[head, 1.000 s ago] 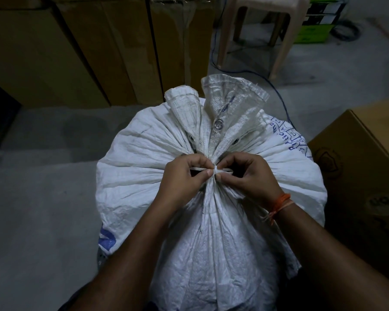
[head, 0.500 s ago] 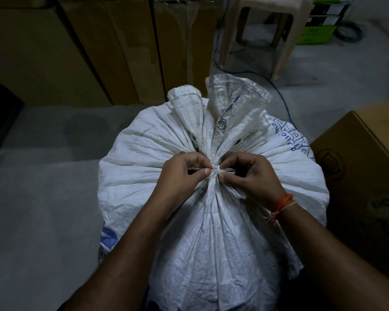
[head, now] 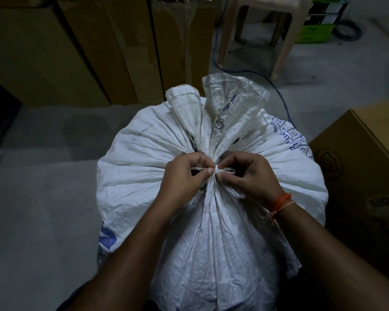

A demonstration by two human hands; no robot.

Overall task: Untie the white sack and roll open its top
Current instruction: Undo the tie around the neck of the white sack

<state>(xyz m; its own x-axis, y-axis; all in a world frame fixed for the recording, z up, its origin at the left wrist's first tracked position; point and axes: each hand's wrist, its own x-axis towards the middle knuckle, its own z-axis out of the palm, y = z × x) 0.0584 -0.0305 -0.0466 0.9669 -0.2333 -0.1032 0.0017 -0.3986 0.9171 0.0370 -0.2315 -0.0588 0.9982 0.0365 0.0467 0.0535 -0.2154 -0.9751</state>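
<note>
Standing against the far wall at left, tall cardboard boxes (head: 81, 48) line a grey concrete floor (head: 38, 216). White sack (head: 142, 171) sits upright at centre frame, directly below the camera, full and bulging, its neck gathered tight and still tied. Left hand (head: 182, 176) curled, thumb and forefinger pinching one end of the white tie (head: 218, 171) at the neck. Knot lies between the two hands, which nearly touch. Above it the loose sack top fans out, with a metal eyelet (head: 219, 124) visible in the folds. Right hand (head: 252, 176) likewise curled, fingertips pinching the other end of the tie; orange thread band (head: 281, 204) on that wrist. Beyond, a plastic stool (head: 263, 34) and a blue cable (head: 281, 97) on the floor. Far right: an open cardboard carton (head: 364, 162) just beside the sack.
</note>
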